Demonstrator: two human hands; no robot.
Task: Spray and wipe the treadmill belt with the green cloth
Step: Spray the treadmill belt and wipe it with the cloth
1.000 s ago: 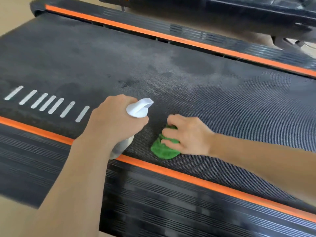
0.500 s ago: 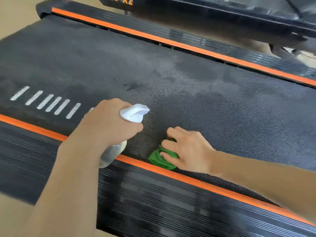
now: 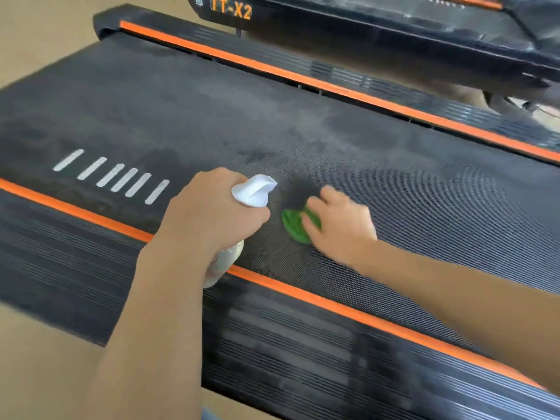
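Near the belt's near edge, toward its middle: both hands at work on the treadmill belt, a dark textured surface running between two orange side strips.

Left hand: forearm comes in from the lower left, wrist raised above the near orange strip. Fingers curled round the neck of a spray bottle; white nozzle head points right and slightly away, toward the cloth. Bottle's pale body hangs below the hand, tilted, its base over the near side rail. Cannot tell whether a finger presses the trigger.

Right hand: forearm reaches in from the right edge of view, low over the belt. Palm down on the green cloth, fingers bent over it and pressing it to the belt. Hand is blurred. Cloth is bunched, showing only at the hand's left side, just beside the nozzle but apart from it.

Belt surface: a dark patch touches the cloth's far side; paler greyish haze spreads across the belt's middle toward the far orange strip. Row of white slanted dashes sits left of the left hand, near the near edge.

Beyond the far rail, a second machine carries orange lettering "TT-X2". Tan floor at the left.
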